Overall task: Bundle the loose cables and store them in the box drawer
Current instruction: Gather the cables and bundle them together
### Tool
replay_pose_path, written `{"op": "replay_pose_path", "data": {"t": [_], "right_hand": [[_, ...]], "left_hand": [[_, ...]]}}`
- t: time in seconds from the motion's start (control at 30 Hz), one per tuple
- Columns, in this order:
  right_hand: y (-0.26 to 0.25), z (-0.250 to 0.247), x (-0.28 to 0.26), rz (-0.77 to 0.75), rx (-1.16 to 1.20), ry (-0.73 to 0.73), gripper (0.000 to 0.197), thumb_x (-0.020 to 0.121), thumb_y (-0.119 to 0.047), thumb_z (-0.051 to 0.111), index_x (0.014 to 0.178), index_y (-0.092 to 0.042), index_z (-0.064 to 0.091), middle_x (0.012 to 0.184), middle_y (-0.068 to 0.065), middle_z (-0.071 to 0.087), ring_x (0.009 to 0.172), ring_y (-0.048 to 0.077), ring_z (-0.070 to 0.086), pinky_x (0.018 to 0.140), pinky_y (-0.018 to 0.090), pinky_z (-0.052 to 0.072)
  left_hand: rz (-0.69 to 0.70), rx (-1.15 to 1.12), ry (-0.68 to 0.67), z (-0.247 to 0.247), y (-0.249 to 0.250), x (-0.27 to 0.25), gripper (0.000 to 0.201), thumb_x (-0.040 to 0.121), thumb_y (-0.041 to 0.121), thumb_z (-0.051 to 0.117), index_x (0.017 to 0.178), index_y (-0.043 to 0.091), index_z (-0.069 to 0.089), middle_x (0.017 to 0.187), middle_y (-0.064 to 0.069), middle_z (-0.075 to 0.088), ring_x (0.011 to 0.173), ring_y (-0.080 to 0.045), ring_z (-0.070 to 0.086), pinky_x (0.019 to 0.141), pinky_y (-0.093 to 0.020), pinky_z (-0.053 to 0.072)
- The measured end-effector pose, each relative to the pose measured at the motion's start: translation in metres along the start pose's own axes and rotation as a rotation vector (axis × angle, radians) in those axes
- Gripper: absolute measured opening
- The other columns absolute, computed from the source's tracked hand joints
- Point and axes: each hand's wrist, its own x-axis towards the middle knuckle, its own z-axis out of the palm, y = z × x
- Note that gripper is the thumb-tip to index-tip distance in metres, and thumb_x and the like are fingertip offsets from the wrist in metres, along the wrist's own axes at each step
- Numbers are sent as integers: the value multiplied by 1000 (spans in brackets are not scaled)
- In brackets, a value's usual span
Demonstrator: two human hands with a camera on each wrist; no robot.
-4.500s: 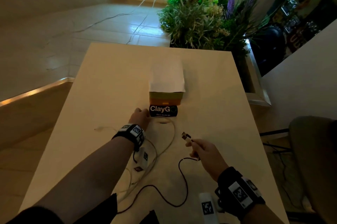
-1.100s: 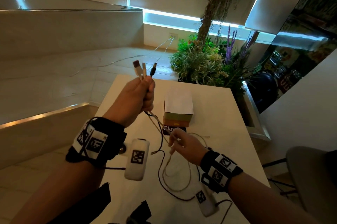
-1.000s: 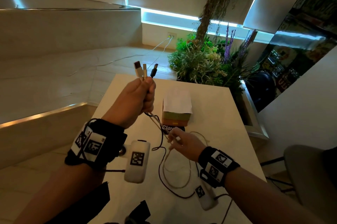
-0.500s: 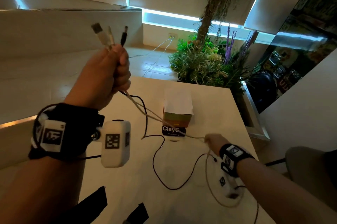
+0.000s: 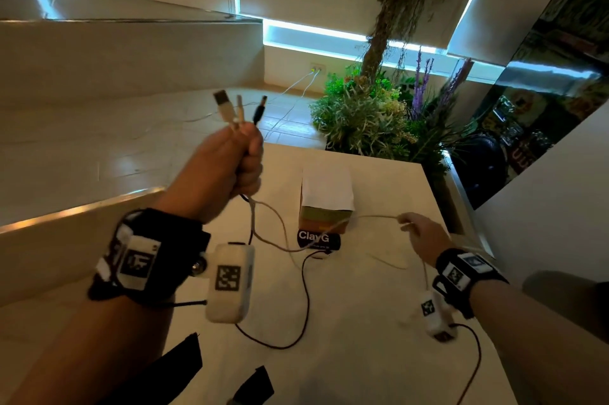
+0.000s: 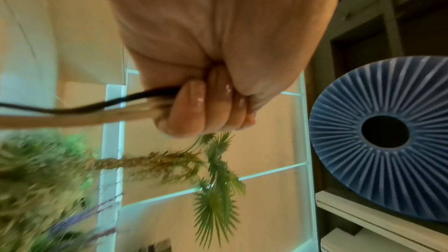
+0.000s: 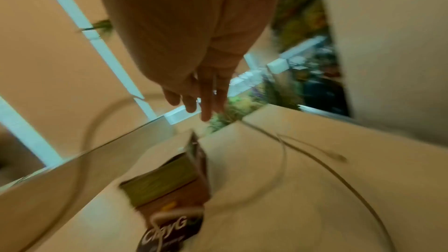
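Note:
My left hand [image 5: 237, 160] is raised above the table [image 5: 379, 355] in a fist around three cable ends: a white USB plug [image 5: 220, 98], a thin white plug [image 5: 239, 105] and a black barrel plug [image 5: 260, 109]. The left wrist view shows that hand [image 6: 201, 114] gripping the black cable [image 6: 97, 104] and white cables [image 6: 72, 120]. My right hand [image 5: 418, 233] is low at the right and pinches a white cable [image 5: 372, 217] stretched across from the left hand. The black cable [image 5: 306, 299] loops on the table. The box [image 5: 326, 203] stands mid-table, its "ClayG" drawer front [image 5: 318, 239] facing me. The right wrist view is blurred.
A bed of green and purple plants [image 5: 362, 117] borders the table's far right corner. A grey chair [image 5: 576, 299] stands off the right edge. Two dark strips [image 5: 184, 361] lie at the table's near edge. A blue ribbed disc [image 6: 380, 137] sits on a shelf.
The cables, earlier loose on the table, are gathered by their ends in my left hand. In the last half second that hand came down and rightward; my right hand slid right along the white cable.

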Motion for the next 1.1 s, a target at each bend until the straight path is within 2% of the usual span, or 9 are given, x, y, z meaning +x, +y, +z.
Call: {"op": "replay_pose_path", "data": {"t": [0.1, 0.2, 0.33, 0.4, 0.57, 0.7, 0.9, 1.0, 1.1], "right_hand": [[-47, -3, -9, -244, -25, -131, 47, 84, 13, 43, 125, -8, 53, 126, 16, 58, 109, 29, 58, 92, 29, 44], [-119, -7, -32, -366, 346, -185, 37, 92, -10, 53, 127, -22, 52, 116, 6, 64, 99, 17, 62, 85, 25, 49], [-186, 11, -63, -442, 563, -400, 15, 92, -24, 54, 104, -33, 52, 98, -10, 60, 88, 3, 57, 81, 22, 46], [-194, 24, -73, -429, 724, -343, 10, 96, -17, 45, 95, -22, 54, 82, -7, 58, 75, 4, 56, 73, 21, 47], [-158, 48, -78, -364, 656, -353, 31, 99, -18, 38, 72, -31, 49, 51, -12, 44, 43, 1, 39, 46, 14, 34], [-137, 18, -57, -446, 262, -461, 26, 97, -21, 43, 73, -22, 53, 62, -12, 45, 53, -6, 47, 51, 6, 36], [-141, -28, -29, -483, -138, -607, 31, 94, -32, 47, 76, -11, 60, 76, 7, 55, 71, 18, 49, 64, 27, 37], [-152, -30, -38, -491, -186, -511, 31, 95, -32, 44, 78, -11, 60, 78, 10, 60, 71, 21, 52, 65, 32, 40], [-151, -9, -63, -429, -90, -353, 28, 97, -31, 38, 85, -15, 56, 74, 1, 54, 66, 18, 50, 58, 29, 37]], "left_hand": [[-20, -100, -82, 17, -21, 2, 29, 90, 31, 35, 65, 17, 41, 48, 9, 28, 39, -7, 20, 40, -20, 19], [-69, -255, -136, 32, -36, 6, 31, 91, 31, 33, 67, 16, 46, 49, 8, 28, 40, -7, 20, 41, -22, 19], [-145, -365, -138, 52, -44, 5, 36, 92, 34, 28, 74, 14, 52, 54, 6, 27, 46, -10, 18, 47, -25, 17], [-136, -326, -73, 54, -44, 5, 39, 98, 33, 25, 72, 14, 48, 54, 5, 26, 45, -9, 21, 46, -24, 21], [-164, -247, -116, 29, -35, 1, 37, 100, 30, 28, 67, 16, 39, 50, 7, 33, 38, -7, 25, 39, -18, 28], [-358, 137, -402, 14, -45, -18, 29, 88, 33, 38, 64, 16, 41, 47, 11, 33, 40, -6, 23, 40, -18, 22], [-532, 1045, -899, 34, -103, -37, 24, 98, 19, 35, 87, 8, 54, 72, -1, 48, 58, -11, 38, 56, -19, 34], [-513, 1054, -687, 32, -127, -30, 25, 97, 7, 35, 80, 11, 55, 72, -2, 50, 59, -8, 41, 56, -13, 33], [-629, 584, -294, 19, -136, -17, 28, 94, 10, 38, 68, 17, 47, 59, 4, 41, 48, -8, 36, 46, -19, 30]]}}
